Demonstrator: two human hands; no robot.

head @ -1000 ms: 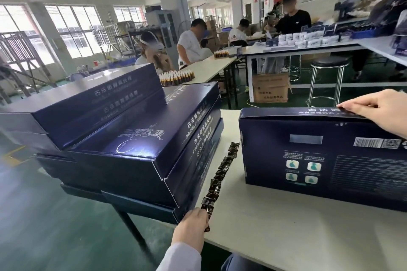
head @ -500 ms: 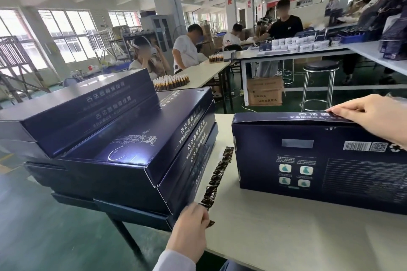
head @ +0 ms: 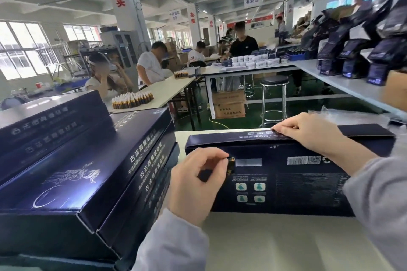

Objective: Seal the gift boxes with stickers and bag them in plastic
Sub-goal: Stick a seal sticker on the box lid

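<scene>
A dark blue gift box stands on its long edge on the white table, its printed back facing me. My right hand presses down on the box's top edge, fingers curled over the flap. My left hand is raised in front of the box's left part and pinches a small dark sticker with gold print between thumb and forefinger. The sticker sits close to the box face, just left of a silver label patch. The sticker strip is hidden.
A stack of several identical dark blue boxes fills the left side, overhanging the table edge. Crumpled clear plastic lies behind the box at right. Other workers, tables with small bottles, a stool and dark bags on a shelf are beyond.
My left hand has lifted from the sticker strip at the table's front edge up to the box face, now holding one sticker. My right hand slid left along the box's top edge.
</scene>
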